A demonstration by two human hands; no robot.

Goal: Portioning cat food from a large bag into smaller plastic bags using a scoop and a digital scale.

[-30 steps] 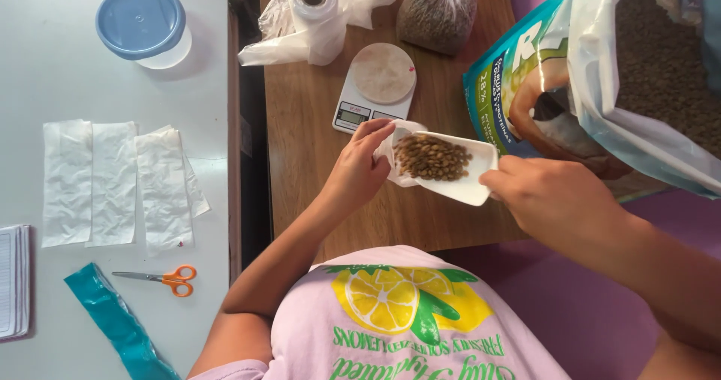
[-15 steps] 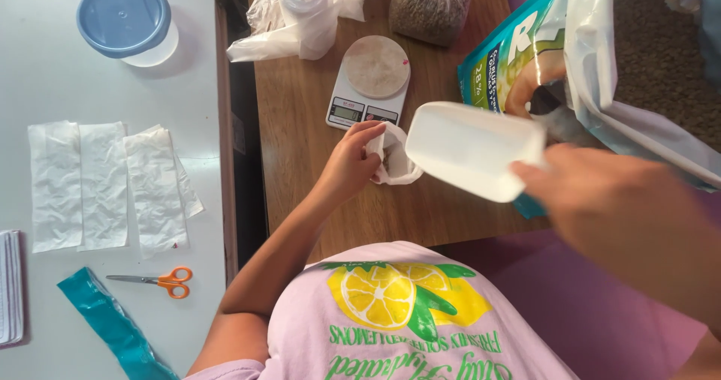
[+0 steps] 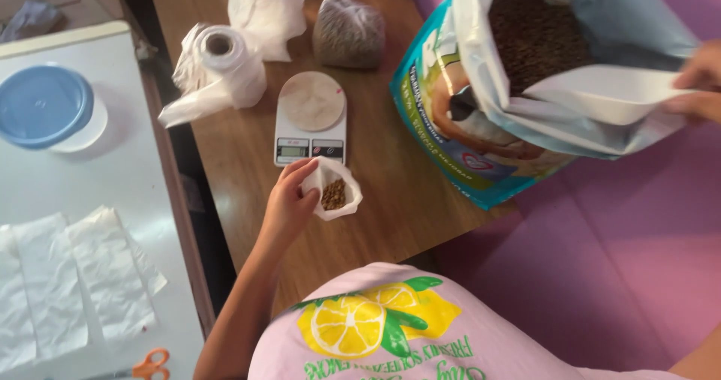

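My left hand (image 3: 289, 203) rests low on the brown wooden table (image 3: 240, 162), fingers curled about the mouth of a small white plastic bag (image 3: 336, 192). The bag is held open and upright, touching the tabletop; a little heap of brown pellets (image 3: 333, 194) lies at its bottom.

My right hand (image 3: 702, 83), at the right edge of the view, is closed on the handle end of a white plastic scoop (image 3: 608, 93). Only part of the hand shows. The scoop's bowl lies inside the opening of a large blue and white feed sack (image 3: 481, 132), which stands tilted off the table's right edge and is filled with dark brown pellets.

Just above the small bag sits a white digital kitchen scale (image 3: 310, 117) with a round platform. To its left lies a roll of thin white plastic bags (image 3: 221, 68), one bag trailing loose. Behind the scale lies a clear knotted bag of brown pellets (image 3: 349, 31), with a crumpled white bag (image 3: 266, 8) beside it.

On the white surface (image 3: 120, 170) to the left are a round container with a blue lid (image 3: 43, 106), flattened white bags (image 3: 67, 275) laid side by side, and orange-handled scissors (image 3: 146, 366) at the bottom edge. The floor to the right is a purple mat (image 3: 601, 260).
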